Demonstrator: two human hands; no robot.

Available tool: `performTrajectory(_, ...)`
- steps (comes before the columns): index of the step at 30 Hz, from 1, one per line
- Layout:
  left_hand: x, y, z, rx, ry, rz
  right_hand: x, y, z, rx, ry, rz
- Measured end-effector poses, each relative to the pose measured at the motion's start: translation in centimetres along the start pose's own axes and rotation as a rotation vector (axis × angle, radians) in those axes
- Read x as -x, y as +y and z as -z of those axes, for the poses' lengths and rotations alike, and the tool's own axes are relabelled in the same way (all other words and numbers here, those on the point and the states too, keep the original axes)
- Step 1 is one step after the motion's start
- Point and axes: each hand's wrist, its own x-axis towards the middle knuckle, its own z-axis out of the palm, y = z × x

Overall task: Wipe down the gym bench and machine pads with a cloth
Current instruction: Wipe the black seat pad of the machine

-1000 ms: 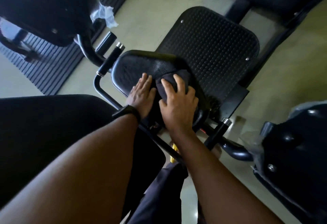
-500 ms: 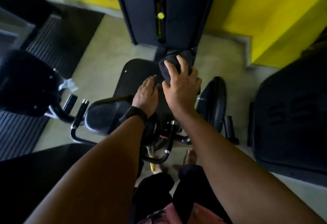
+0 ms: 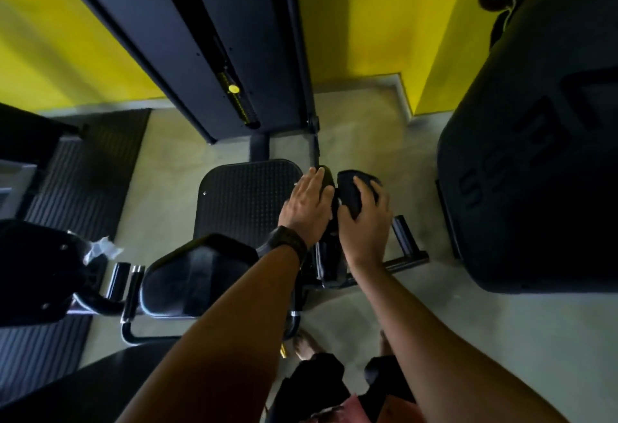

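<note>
Ok so we're leaning over the machine rn. Our right hand (image 3: 366, 222) has the dark cloth (image 3: 347, 193) bunched under curled fingers, gripping it and pushing it against the right side of a small black pad (image 3: 328, 179). That pad sits just past the right edge of the studded footplate (image 3: 247, 195). Our left hand (image 3: 309, 208) is on the pad's other side, fingers straight and laid flat on it, not gripping anything, black wristband (image 3: 287, 243) on the wrist. So the cloth is btwn the right palm and the pad. Everything there is dark tho, so we can't make out the exact edges.

Seat pad (image 3: 197, 279) is down-left of our left forearm, w/ chrome-tipped handles (image 3: 133, 284) beside it and a white crumpled scrap (image 3: 100, 248) further left. Weight column (image 3: 217, 55) stands against the yellow wall (image 3: 67, 38).

Vs a sec ago: both hands + cloth were side by side on the seat pad. Half a sec ago they were over the footplate's far end, close together. Now they've shifted right and split, one on each side of the small pad.
</note>
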Motion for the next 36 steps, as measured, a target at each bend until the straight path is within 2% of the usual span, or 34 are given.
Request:
performTrajectory(3, -0.6, 1.1, -2.7, 0.036, -0.020, 0.072, 0.3, 2.6, -0.3, -0.231, -0.101, -0.149)
performTrajectory(6, -0.2, 1.0, -4.2, -0.085, 0.020, 0.023, 0.5, 3.6, -1.2, -0.350, -0.191, -0.227)
performTrajectory(10, 0.1, 1.2, -4.1, -0.083, 0.114, 0.036, 0.0, 5.1, -2.4, -0.492, -0.272, -0.258)
performTrajectory(14, -0.4, 0.8, -3.7, -0.111, 0.083, -0.030, -0.8, 5.3, -2.5, -0.590, -0.312, -0.277)
performTrajectory(18, -1.5, 0.3, -3.3, -0.124, 0.051, -0.102, -2.3, 4.3, -3.2, -0.574, -0.222, -0.160)
performTrajectory(21, -2.1, -0.3, -3.5, -0.128, 0.056, -0.159, -4.0, 4.8, -4.8, -0.518, -0.168, -0.147)
performTrajectory(25, -2.9, -0.9, -3.3, -0.209, 0.023, -0.206, -5.6, 7.0, -6.7, -0.523, -0.114, -0.386)
performTrajectory(27, -3.2, -0.8, -3.1, -0.245, -0.007, -0.257, -4.4, 7.2, -6.3, -0.600, -0.105, -0.524)
performTrajectory(28, -3.5, -0.7, -3.0, -0.253, -0.021, -0.288, -3.5, 6.9, -6.1, -0.633, -0.096, -0.536)
performTrajectory(32, -4.4, -0.5, -2.5, -0.255, -0.074, -0.411, -1.9, 4.3, -5.9, -0.661, 0.050, -0.349)
performTrajectory(34, -4.7, -0.6, -2.3, -0.245, -0.082, -0.442, -3.1, 4.1, -6.4, -0.573, 0.126, -0.211)
performTrajectory(36, -5.2, -0.6, -2.2, -0.252, -0.083, -0.454, -5.1, 4.6, -7.1, -0.529, 0.172, -0.168)
